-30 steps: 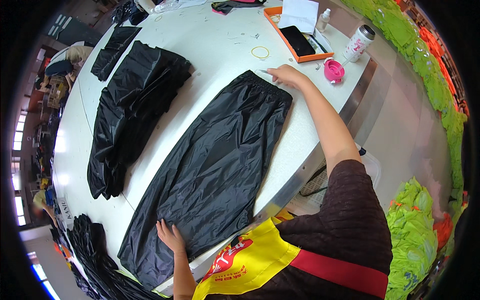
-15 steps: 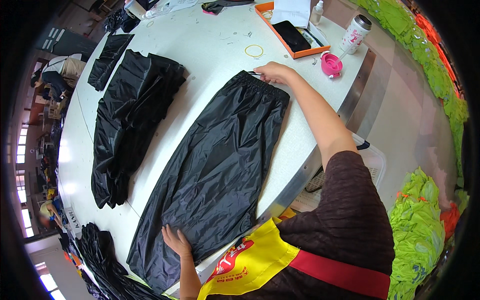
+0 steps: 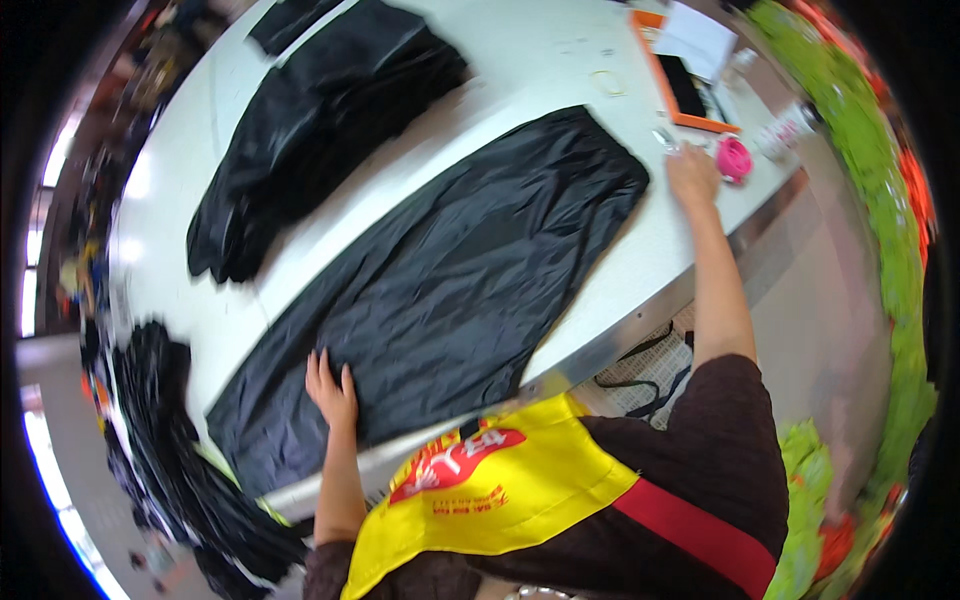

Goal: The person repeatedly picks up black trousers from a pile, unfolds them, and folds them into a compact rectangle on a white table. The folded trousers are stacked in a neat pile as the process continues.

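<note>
A pair of black trousers [image 3: 440, 270] in thin shiny fabric lies folded lengthwise on the white table [image 3: 545, 385]. Its gathered elastic waist points to the far right. My left hand [image 3: 332, 392] rests flat on the near part of the trouser leg, fingers spread. Beyond the waist, clear of the fabric, my right hand [image 3: 693, 172] is closed around a small silvery tool [image 3: 663, 138]. Blur hides the tool's exact kind. A pink cup-shaped lid [image 3: 734, 158] is just right of this hand.
A heap of black garments [image 3: 330, 110] lies at the far left, and more black fabric [image 3: 155, 400] hangs over the left edge. An orange tray [image 3: 690, 122] holds papers and a black phone [image 3: 681, 84]. A white bottle [image 3: 787, 130] stands beside it. Lime-green garments [image 3: 850, 130] line the right.
My right hand has left the waistband and moved right, toward the tray and pink lid, with the silvery tool. The left hand still lies on the trousers. The whole view has turned.
</note>
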Demonstrator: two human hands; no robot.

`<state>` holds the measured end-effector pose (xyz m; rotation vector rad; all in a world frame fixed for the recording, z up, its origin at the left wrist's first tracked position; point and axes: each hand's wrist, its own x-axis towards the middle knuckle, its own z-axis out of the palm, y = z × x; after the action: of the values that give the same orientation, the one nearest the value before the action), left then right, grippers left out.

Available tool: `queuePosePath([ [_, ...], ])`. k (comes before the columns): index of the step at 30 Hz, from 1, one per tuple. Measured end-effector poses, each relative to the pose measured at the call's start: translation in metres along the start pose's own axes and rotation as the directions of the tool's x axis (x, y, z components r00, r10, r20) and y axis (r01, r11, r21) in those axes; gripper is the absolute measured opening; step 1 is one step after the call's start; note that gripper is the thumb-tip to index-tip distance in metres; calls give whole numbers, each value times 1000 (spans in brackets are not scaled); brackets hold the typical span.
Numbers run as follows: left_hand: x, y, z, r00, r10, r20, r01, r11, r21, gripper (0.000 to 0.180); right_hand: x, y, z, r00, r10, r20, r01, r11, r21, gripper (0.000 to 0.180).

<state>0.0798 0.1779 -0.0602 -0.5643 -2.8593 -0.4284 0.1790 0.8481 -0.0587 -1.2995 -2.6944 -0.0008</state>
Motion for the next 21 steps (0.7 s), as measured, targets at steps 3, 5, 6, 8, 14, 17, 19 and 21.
queuePosePath([
  [3, -7, -13, -6, 996, -92, 6, 91, 972, -218, 48, -20, 5, 14, 922, -242, -301, 326, 906, 271, 43],
  [5, -22, -19, -24, 976, -216, -26, 195, 922, -333, 48, -74, -35, -15, 855, -326, -403, 485, 778, 399, 44],
  [6, -33, -29, -37, 975, -201, -93, 177, 960, -215, 48, -106, -57, -33, 818, -434, -377, 563, 739, 369, 44],
  [8, -55, -62, -62, 952, -210, -221, 215, 977, 0, 49, -171, -92, -53, 727, -614, -307, 686, 635, 356, 42],
  [14, -166, -224, -92, 554, -605, -573, 788, 602, 126, 51, -290, -194, -77, 440, -884, -159, 778, 287, 559, 40],
  [17, -173, -276, -118, 488, -648, -585, 820, 570, 53, 42, -308, -260, -89, 358, -917, -179, 794, 198, 574, 34],
  [19, -175, -323, -127, 464, -716, -521, 823, 567, -46, 38, -306, -308, -89, 326, -915, -237, 789, 126, 602, 31],
  [21, -165, -354, -133, 500, -694, -518, 781, 620, -76, 33, -297, -352, -81, 307, -928, -212, 804, 133, 580, 31],
])
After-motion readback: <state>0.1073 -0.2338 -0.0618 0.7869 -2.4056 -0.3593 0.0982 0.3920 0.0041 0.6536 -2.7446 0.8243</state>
